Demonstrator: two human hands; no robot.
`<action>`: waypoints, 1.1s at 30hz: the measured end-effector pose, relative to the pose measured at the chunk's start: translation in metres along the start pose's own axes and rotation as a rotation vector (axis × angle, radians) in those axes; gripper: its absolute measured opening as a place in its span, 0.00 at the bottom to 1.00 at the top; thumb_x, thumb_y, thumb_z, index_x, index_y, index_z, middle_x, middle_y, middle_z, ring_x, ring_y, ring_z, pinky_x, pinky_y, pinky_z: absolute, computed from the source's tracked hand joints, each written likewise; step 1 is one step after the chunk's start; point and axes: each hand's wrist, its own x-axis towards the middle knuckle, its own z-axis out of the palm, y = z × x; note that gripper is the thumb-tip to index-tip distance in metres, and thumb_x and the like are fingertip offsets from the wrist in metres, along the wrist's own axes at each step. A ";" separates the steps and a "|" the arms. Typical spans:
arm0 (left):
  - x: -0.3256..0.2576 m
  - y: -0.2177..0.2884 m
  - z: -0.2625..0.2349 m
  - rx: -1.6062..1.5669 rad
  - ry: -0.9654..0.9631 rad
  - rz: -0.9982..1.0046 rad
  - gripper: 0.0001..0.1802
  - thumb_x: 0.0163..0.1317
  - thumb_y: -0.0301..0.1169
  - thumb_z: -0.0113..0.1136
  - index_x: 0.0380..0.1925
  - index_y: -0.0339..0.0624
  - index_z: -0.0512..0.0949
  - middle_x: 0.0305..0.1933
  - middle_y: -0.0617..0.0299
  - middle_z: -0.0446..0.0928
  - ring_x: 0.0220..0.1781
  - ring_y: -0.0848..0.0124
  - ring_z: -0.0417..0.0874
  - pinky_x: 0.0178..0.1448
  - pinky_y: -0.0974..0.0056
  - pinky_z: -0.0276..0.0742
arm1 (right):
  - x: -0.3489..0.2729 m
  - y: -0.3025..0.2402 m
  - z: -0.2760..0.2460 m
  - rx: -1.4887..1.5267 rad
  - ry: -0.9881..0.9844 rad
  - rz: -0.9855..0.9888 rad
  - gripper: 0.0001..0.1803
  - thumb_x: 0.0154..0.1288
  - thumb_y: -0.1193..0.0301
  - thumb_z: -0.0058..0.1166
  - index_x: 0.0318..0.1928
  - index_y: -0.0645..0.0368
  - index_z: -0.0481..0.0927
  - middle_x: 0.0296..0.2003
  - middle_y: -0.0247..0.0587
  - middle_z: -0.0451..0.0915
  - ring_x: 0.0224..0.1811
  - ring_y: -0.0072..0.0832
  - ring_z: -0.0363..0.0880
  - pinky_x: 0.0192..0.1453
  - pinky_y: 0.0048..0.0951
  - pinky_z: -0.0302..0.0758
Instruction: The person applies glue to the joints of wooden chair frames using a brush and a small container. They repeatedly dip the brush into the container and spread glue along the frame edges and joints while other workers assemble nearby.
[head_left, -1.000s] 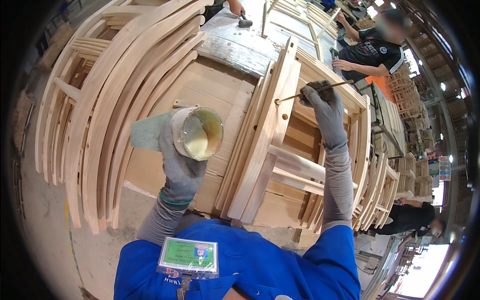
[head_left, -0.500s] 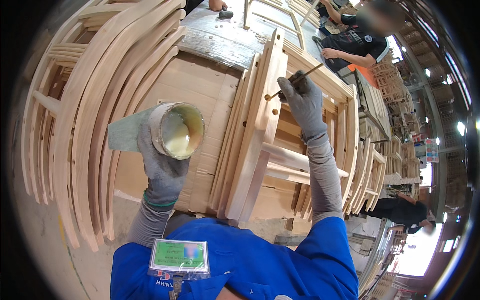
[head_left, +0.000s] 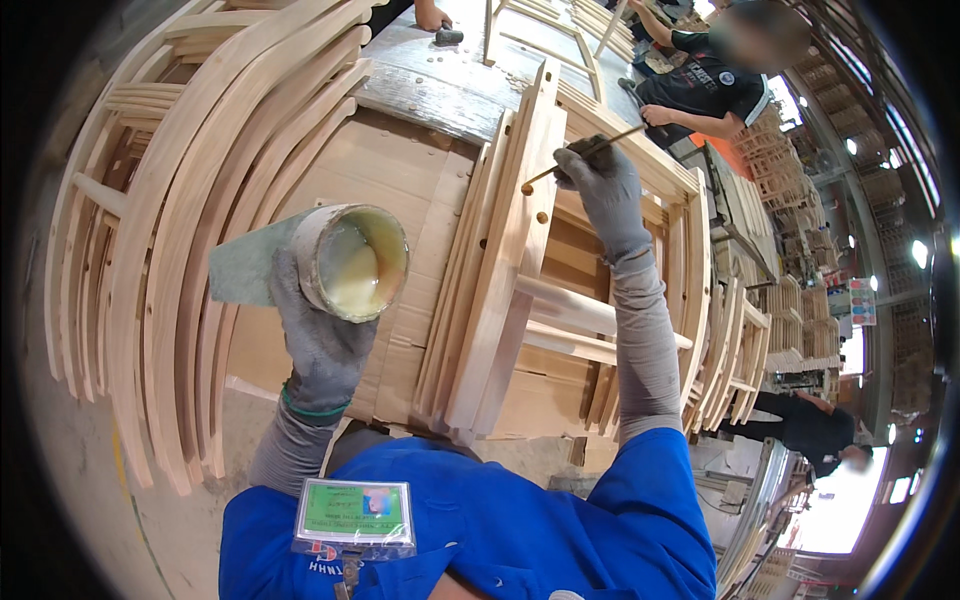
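My left hand (head_left: 325, 345), in a grey glove, is closed around a round cup (head_left: 309, 262) with a flat greenish-grey piece sticking out to the left. Pale yellowish, glue-like liquid (head_left: 355, 287) lies inside the tilted cup. A thin stick (head_left: 543, 181) is pinched in the gloved fingers of my right hand (head_left: 610, 200). Its lower tip meets a round hole near the upper end of a pale wooden frame (head_left: 497, 280). A second hole (head_left: 542, 217) shows just below. Several similar frames are stacked together under and beside this one.
Curved wooden parts (head_left: 170, 230) stand stacked at the left. Cardboard (head_left: 400, 190) lies between the stacks. Beyond is a worktable (head_left: 420, 85) with a hammer (head_left: 449, 37) by another person's hand (head_left: 430, 15). A person in black (head_left: 705, 90) works at the far right.
The view has shifted slightly, and the frames sit a little farther left. My right hand keeps the stick's tip at the hole; my left hand still holds the cup.
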 end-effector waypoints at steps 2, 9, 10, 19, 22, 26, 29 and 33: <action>-0.002 -0.011 0.005 0.023 0.000 0.032 0.29 0.68 0.53 0.35 0.62 0.47 0.59 0.61 0.58 0.65 0.62 0.63 0.68 0.62 0.55 0.70 | -0.011 0.004 -0.015 0.066 -0.026 -0.081 0.05 0.61 0.77 0.53 0.36 0.67 0.76 0.29 0.39 0.80 0.31 0.21 0.78 0.36 0.21 0.74; -0.030 -0.058 0.036 0.147 0.084 0.096 0.30 0.69 0.53 0.32 0.63 0.47 0.57 0.63 0.56 0.63 0.65 0.60 0.65 0.64 0.51 0.67 | -0.116 -0.084 -0.038 0.455 -0.052 -0.124 0.05 0.57 0.85 0.53 0.34 0.66 0.72 0.34 0.54 0.80 0.36 0.30 0.81 0.40 0.28 0.81; -0.034 -0.063 0.043 0.169 -0.053 0.101 0.30 0.69 0.52 0.32 0.63 0.47 0.57 0.63 0.57 0.63 0.65 0.60 0.64 0.65 0.51 0.66 | -0.133 -0.086 -0.040 0.433 -0.075 -0.136 0.07 0.56 0.85 0.55 0.35 0.66 0.72 0.34 0.55 0.80 0.37 0.32 0.81 0.38 0.29 0.81; -0.042 -0.106 0.062 0.242 -0.222 0.324 0.30 0.68 0.52 0.35 0.61 0.44 0.61 0.61 0.59 0.66 0.63 0.65 0.66 0.66 0.57 0.64 | -0.202 -0.062 -0.054 0.125 -0.269 -0.600 0.11 0.56 0.85 0.56 0.41 0.64 0.75 0.40 0.57 0.79 0.45 0.41 0.81 0.45 0.38 0.80; -0.043 -0.107 0.071 0.298 -0.141 0.361 0.31 0.67 0.54 0.35 0.60 0.44 0.62 0.60 0.60 0.68 0.63 0.65 0.67 0.65 0.57 0.65 | -0.212 -0.053 -0.050 0.517 -0.149 -0.514 0.05 0.58 0.80 0.55 0.36 0.65 0.76 0.37 0.63 0.78 0.45 0.47 0.80 0.46 0.41 0.79; -0.047 -0.107 0.076 0.173 -0.204 0.218 0.32 0.66 0.55 0.35 0.61 0.43 0.61 0.60 0.58 0.66 0.63 0.65 0.67 0.65 0.57 0.65 | -0.209 -0.042 -0.044 0.721 -0.075 -0.349 0.08 0.60 0.78 0.55 0.40 0.64 0.74 0.40 0.65 0.77 0.46 0.47 0.79 0.47 0.40 0.79; -0.046 -0.111 0.079 0.186 -0.175 0.187 0.34 0.66 0.56 0.36 0.62 0.42 0.59 0.62 0.57 0.64 0.64 0.65 0.66 0.66 0.57 0.64 | -0.212 -0.043 -0.042 0.720 -0.080 -0.352 0.09 0.58 0.80 0.57 0.40 0.62 0.73 0.42 0.62 0.78 0.46 0.45 0.79 0.47 0.39 0.79; -0.039 -0.120 0.074 0.262 -0.152 0.270 0.31 0.67 0.50 0.38 0.64 0.43 0.56 0.65 0.58 0.60 0.65 0.63 0.63 0.66 0.55 0.64 | -0.214 -0.035 -0.051 0.681 -0.021 -0.429 0.10 0.57 0.83 0.56 0.39 0.63 0.73 0.41 0.62 0.78 0.44 0.46 0.80 0.46 0.42 0.79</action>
